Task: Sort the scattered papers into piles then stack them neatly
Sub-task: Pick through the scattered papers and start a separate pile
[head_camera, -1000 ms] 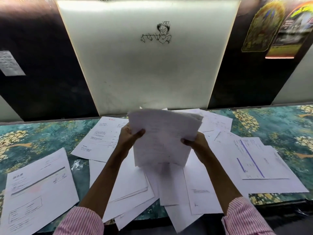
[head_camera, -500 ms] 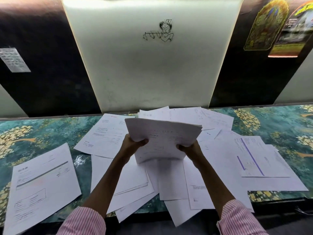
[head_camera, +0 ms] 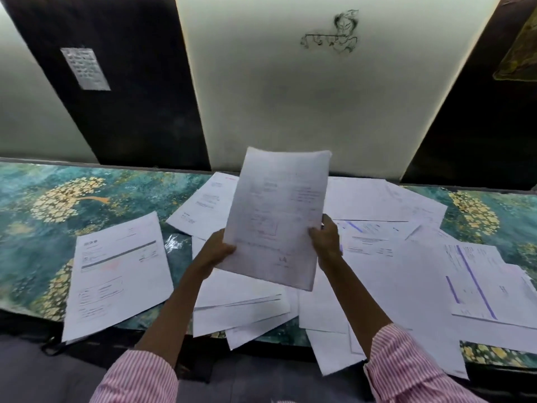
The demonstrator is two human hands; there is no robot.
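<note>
Floral teal tablecloth (head_camera: 43, 199) (wall sketch (head_camera: 337, 33) above), taped notice (head_camera: 85, 68).

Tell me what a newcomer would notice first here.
The held papers stand out, upright at centre and gripped on either side by the left hand and right hand. Beneath them loose white sheets overlap across the teal floral table. A small line drawing sits high on the pale wall panel.

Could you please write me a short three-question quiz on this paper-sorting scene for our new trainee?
1. True or false: both the left hand and the right hand grip the raised papers.
2. Which hand is nearer the sheet with the dark grey bar? A. left hand B. right hand
3. Fill in: the sleeves are ____-and-white striped.
Key: 1 true; 2 A; 3 pink.
</note>
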